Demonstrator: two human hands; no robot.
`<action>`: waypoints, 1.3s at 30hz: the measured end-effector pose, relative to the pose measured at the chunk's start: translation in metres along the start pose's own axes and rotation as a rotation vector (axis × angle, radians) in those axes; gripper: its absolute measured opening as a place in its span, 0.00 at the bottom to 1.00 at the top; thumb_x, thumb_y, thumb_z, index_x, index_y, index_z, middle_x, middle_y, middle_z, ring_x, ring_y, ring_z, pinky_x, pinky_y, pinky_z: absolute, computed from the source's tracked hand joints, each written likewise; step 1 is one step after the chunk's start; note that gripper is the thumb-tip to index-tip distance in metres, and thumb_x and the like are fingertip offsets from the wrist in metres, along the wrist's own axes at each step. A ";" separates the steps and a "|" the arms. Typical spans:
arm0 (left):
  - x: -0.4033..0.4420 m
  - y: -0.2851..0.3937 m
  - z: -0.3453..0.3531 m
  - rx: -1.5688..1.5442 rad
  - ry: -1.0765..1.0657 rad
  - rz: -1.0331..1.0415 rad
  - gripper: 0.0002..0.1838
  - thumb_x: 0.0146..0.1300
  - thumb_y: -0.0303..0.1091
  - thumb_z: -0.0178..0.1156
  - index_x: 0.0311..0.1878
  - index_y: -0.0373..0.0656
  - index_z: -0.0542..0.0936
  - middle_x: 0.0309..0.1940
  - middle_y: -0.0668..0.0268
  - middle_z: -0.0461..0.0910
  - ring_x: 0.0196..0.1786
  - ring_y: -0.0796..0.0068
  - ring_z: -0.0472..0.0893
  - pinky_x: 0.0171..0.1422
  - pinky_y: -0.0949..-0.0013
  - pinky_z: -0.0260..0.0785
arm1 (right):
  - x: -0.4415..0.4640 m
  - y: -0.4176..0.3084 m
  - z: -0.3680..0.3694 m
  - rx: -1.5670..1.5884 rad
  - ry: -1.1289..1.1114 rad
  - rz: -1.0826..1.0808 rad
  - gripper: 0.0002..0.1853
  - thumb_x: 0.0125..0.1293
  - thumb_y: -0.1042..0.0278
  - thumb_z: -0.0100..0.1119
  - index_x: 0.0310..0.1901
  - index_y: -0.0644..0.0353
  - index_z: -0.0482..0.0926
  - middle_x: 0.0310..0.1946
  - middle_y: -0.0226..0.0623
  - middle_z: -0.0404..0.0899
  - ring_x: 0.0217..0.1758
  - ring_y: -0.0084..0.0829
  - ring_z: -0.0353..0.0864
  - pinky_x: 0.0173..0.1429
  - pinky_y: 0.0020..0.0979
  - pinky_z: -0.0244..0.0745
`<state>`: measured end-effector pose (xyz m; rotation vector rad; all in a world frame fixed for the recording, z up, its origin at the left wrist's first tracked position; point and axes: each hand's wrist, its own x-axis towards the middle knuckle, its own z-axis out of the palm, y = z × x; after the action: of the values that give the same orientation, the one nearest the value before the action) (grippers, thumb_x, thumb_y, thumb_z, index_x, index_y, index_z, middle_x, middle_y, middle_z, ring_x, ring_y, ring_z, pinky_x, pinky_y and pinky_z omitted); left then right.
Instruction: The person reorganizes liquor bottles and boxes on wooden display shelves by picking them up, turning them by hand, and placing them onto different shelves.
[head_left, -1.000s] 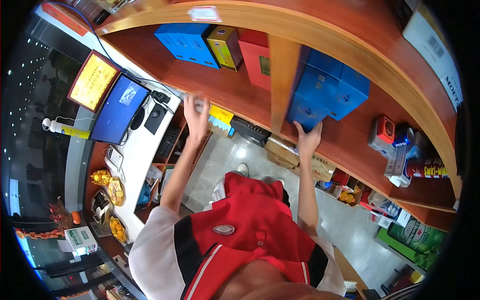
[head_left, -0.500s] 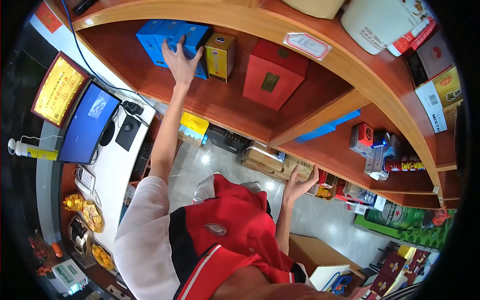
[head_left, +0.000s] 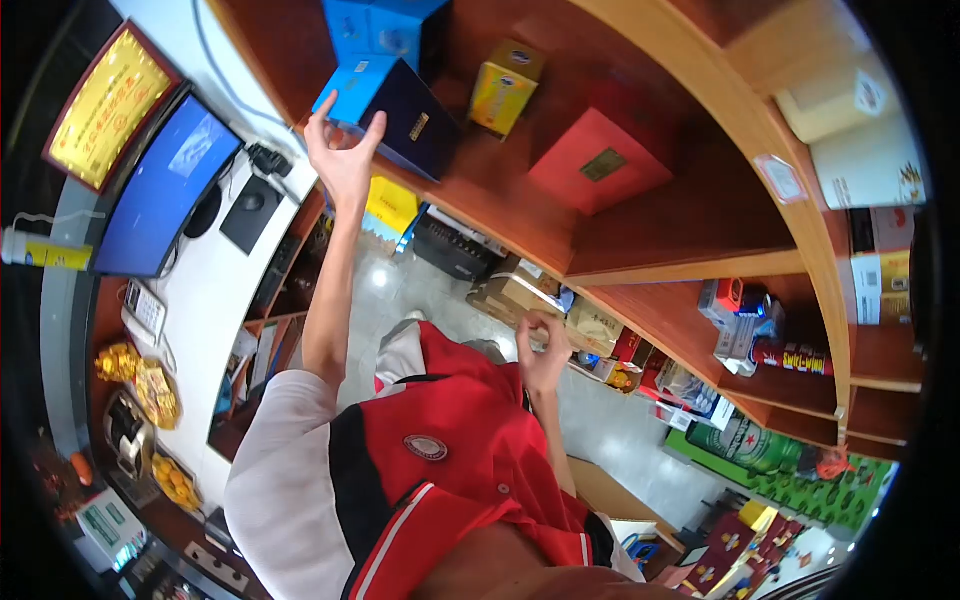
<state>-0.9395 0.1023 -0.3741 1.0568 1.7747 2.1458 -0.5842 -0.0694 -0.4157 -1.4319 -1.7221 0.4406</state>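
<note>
My left hand point(head_left: 345, 155) has its thumb and fingers around one end of a blue box point(head_left: 405, 115) with a dark front, tilted at the shelf's front edge. Behind it stand more blue boxes point(head_left: 375, 28). To the right on the same shelf are a small yellow-gold box point(head_left: 503, 92) and a larger red box point(head_left: 600, 162) with a gold label. My right hand point(head_left: 543, 350) hangs lower, in front of the shelf unit, with nothing visible in it. Its fingers are loosely curled, the thumb apart from them.
At left, a white desk point(head_left: 210, 285) carries a monitor point(head_left: 168, 190) and a telephone point(head_left: 145, 310). Cardboard cartons point(head_left: 520, 288) stand on the floor below the shelf. A wooden divider point(head_left: 690, 268) separates the red box from cans and small packs point(head_left: 745, 310) at right.
My left hand has drawn one blue box out from the others toward the shelf's front edge. My right hand has shifted left and its fingers have curled. The camera view has turned.
</note>
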 end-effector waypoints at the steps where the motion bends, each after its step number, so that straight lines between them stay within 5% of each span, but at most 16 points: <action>1: -0.003 0.020 -0.017 -0.085 0.007 -0.078 0.36 0.57 0.38 0.82 0.67 0.41 0.77 0.56 0.55 0.80 0.54 0.64 0.84 0.60 0.60 0.78 | 0.008 -0.010 0.011 -0.001 0.000 -0.100 0.14 0.61 0.75 0.75 0.48 0.63 0.84 0.40 0.45 0.87 0.40 0.42 0.87 0.47 0.39 0.80; 3: -0.009 0.016 -0.050 -0.220 -0.005 -0.305 0.35 0.61 0.38 0.79 0.69 0.42 0.75 0.54 0.56 0.82 0.52 0.66 0.85 0.56 0.60 0.78 | 0.026 -0.038 0.029 0.005 -0.062 -0.238 0.27 0.57 0.72 0.79 0.59 0.63 0.81 0.60 0.48 0.81 0.61 0.49 0.81 0.64 0.42 0.76; 5: -0.023 0.027 -0.072 -0.339 0.003 -0.510 0.35 0.64 0.39 0.76 0.71 0.42 0.73 0.52 0.58 0.82 0.54 0.68 0.84 0.53 0.62 0.78 | 0.033 -0.047 0.049 -0.014 -0.138 -0.309 0.48 0.52 0.65 0.84 0.75 0.54 0.68 0.79 0.55 0.58 0.78 0.60 0.63 0.76 0.56 0.65; 13: -0.084 0.073 -0.098 -0.532 -0.159 -0.745 0.29 0.69 0.51 0.68 0.65 0.45 0.73 0.59 0.64 0.79 0.56 0.69 0.81 0.55 0.58 0.78 | 0.052 -0.076 0.052 0.033 -0.118 -0.423 0.63 0.42 0.62 0.90 0.80 0.52 0.59 0.79 0.60 0.53 0.78 0.64 0.62 0.77 0.57 0.63; 16: -0.104 0.097 -0.094 -0.354 -0.248 -0.621 0.33 0.74 0.59 0.59 0.69 0.43 0.72 0.62 0.61 0.78 0.57 0.68 0.81 0.56 0.59 0.79 | 0.036 -0.074 0.015 0.121 -0.103 -0.374 0.61 0.45 0.65 0.89 0.81 0.48 0.61 0.78 0.61 0.55 0.77 0.60 0.64 0.79 0.54 0.61; 19: -0.112 0.126 -0.093 -0.249 -0.505 -0.305 0.50 0.73 0.75 0.32 0.77 0.39 0.70 0.66 0.56 0.77 0.56 0.68 0.81 0.59 0.59 0.78 | 0.023 -0.063 -0.023 0.354 -0.096 -0.064 0.59 0.45 0.74 0.82 0.80 0.65 0.59 0.73 0.46 0.67 0.72 0.41 0.72 0.76 0.41 0.68; 20: -0.116 0.141 -0.090 -0.228 -0.547 -0.221 0.53 0.72 0.78 0.32 0.77 0.36 0.68 0.63 0.55 0.78 0.55 0.67 0.81 0.60 0.59 0.78 | 0.019 -0.065 -0.038 0.463 -0.084 0.053 0.55 0.50 0.72 0.78 0.80 0.65 0.59 0.73 0.45 0.67 0.71 0.39 0.73 0.76 0.40 0.68; 22: -0.128 0.161 -0.078 -0.318 -0.630 -0.180 0.55 0.72 0.79 0.32 0.77 0.33 0.67 0.60 0.52 0.79 0.54 0.64 0.83 0.60 0.59 0.78 | 0.010 -0.061 -0.061 0.909 -0.091 0.429 0.53 0.51 0.70 0.76 0.80 0.65 0.59 0.70 0.49 0.71 0.70 0.38 0.75 0.75 0.39 0.68; 25: -0.153 0.178 -0.049 -0.500 -0.940 -0.132 0.53 0.74 0.76 0.34 0.76 0.31 0.67 0.56 0.51 0.80 0.54 0.62 0.84 0.60 0.59 0.77 | -0.086 0.024 -0.082 1.467 0.030 0.819 0.52 0.62 0.41 0.73 0.80 0.60 0.60 0.73 0.44 0.72 0.73 0.44 0.75 0.77 0.46 0.70; 26: -0.159 0.179 -0.040 -0.515 -0.980 -0.138 0.53 0.74 0.76 0.34 0.76 0.31 0.67 0.56 0.51 0.80 0.54 0.62 0.84 0.60 0.59 0.77 | -0.107 0.045 -0.082 1.618 0.044 0.809 0.39 0.72 0.43 0.62 0.76 0.59 0.66 0.71 0.44 0.73 0.70 0.43 0.78 0.70 0.50 0.80; 29: -0.181 0.180 -0.016 -0.561 -1.076 -0.269 0.41 0.80 0.65 0.40 0.71 0.31 0.70 0.54 0.52 0.80 0.53 0.63 0.84 0.59 0.61 0.78 | -0.127 0.060 -0.075 1.563 0.195 1.170 0.23 0.80 0.51 0.52 0.63 0.61 0.76 0.61 0.47 0.79 0.56 0.40 0.84 0.46 0.45 0.89; 33: -0.231 0.187 0.006 -0.557 -1.299 -0.271 0.30 0.78 0.47 0.57 0.72 0.36 0.71 0.57 0.55 0.80 0.55 0.66 0.84 0.61 0.61 0.77 | -0.118 0.046 -0.103 1.016 -0.070 0.784 0.22 0.80 0.51 0.52 0.65 0.58 0.75 0.58 0.43 0.79 0.57 0.40 0.84 0.52 0.48 0.88; 35: -0.269 0.197 0.018 -0.455 -1.423 -0.236 0.40 0.67 0.38 0.68 0.79 0.40 0.64 0.67 0.54 0.75 0.67 0.62 0.78 0.69 0.59 0.74 | -0.145 0.091 -0.094 1.224 0.331 0.717 0.29 0.78 0.42 0.51 0.70 0.52 0.73 0.64 0.40 0.78 0.65 0.42 0.81 0.64 0.55 0.82; 36: -0.287 0.199 0.028 -0.425 -1.502 -0.203 0.53 0.61 0.41 0.74 0.83 0.40 0.55 0.73 0.51 0.68 0.73 0.56 0.73 0.74 0.54 0.70 | -0.146 0.085 -0.103 1.234 0.349 0.705 0.29 0.78 0.42 0.51 0.70 0.52 0.73 0.64 0.40 0.78 0.65 0.42 0.81 0.64 0.55 0.82; 38: -0.322 0.207 0.041 -0.264 -1.621 -0.182 0.73 0.49 0.52 0.82 0.84 0.32 0.40 0.76 0.38 0.60 0.79 0.42 0.64 0.82 0.46 0.56 | -0.147 0.074 -0.124 1.742 0.407 0.497 0.50 0.65 0.32 0.66 0.79 0.57 0.62 0.74 0.43 0.70 0.77 0.44 0.70 0.82 0.47 0.66; 39: -0.337 0.216 0.051 -0.232 -1.554 -0.068 0.75 0.47 0.53 0.83 0.84 0.30 0.39 0.77 0.36 0.57 0.80 0.40 0.61 0.83 0.47 0.56 | -0.153 0.091 -0.124 1.410 0.592 0.851 0.62 0.53 0.22 0.70 0.81 0.56 0.59 0.77 0.41 0.66 0.79 0.46 0.67 0.82 0.50 0.64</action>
<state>-0.5954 -0.0990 -0.3138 1.7299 0.7116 0.7618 -0.4302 -0.2139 -0.4641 -0.9010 -0.0217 1.1968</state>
